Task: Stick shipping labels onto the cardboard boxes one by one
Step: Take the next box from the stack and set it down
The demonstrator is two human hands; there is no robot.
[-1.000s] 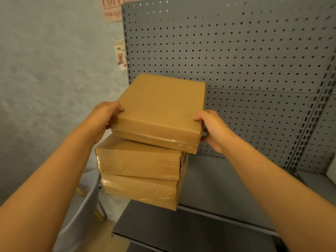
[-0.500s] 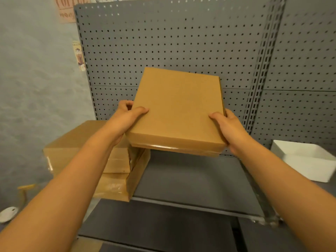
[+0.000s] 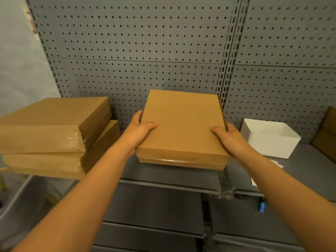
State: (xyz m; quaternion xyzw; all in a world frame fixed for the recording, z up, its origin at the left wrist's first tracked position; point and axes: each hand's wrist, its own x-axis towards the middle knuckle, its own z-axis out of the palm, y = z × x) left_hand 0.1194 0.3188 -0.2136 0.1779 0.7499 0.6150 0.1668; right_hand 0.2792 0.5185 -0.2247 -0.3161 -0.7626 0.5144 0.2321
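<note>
A flat brown cardboard box (image 3: 183, 124) with clear tape along its front edge is low over the grey shelf (image 3: 172, 175), near its middle. My left hand (image 3: 140, 130) grips its left side, thumb on top. My right hand (image 3: 225, 137) grips its right side, thumb on the lid too. Its top face is bare, with no label on it. To the left, a stack of similar taped cardboard boxes (image 3: 51, 131) sits on the shelf's left end. White label sheets (image 3: 254, 180) lie on the shelf, partly hidden by my right forearm.
A white open tray (image 3: 271, 139) stands to the right of the held box. Another brown box (image 3: 327, 131) shows at the far right edge. Grey pegboard (image 3: 145, 51) backs the shelf. A blue object (image 3: 261, 206) lies on a lower shelf. A grey bin (image 3: 21, 200) sits lower left.
Both hands carried the top box off the stack, rightward and then down toward the shelf surface. The view turned right, bringing the white tray in.
</note>
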